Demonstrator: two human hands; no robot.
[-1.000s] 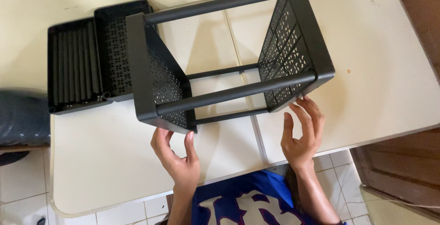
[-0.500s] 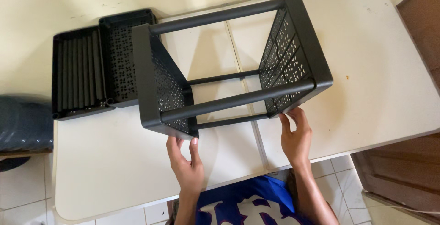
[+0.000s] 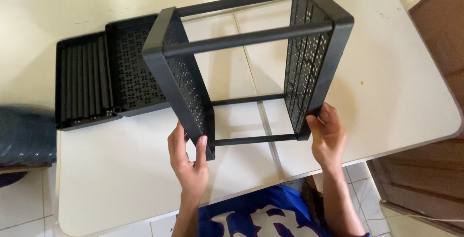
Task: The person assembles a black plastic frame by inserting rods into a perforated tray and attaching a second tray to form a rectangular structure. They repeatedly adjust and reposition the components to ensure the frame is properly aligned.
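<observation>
Black rack frame (image 3: 251,63), two perforated end panels joined by four round bars, stands tipped on the white table (image 3: 121,169) with one panel at each side, so a hand can steady each lower near corner. Left hand (image 3: 188,162): fingers together behind the left panel's bottom corner, thumb up against its front edge, clasping it; right hand (image 3: 327,135): fingers curled around the right panel's lower corner, gripping it. Two black trays (image 3: 104,75), one filled with spare bars and one perforated, lie side by side at the table's far left, just beside the frame.
</observation>
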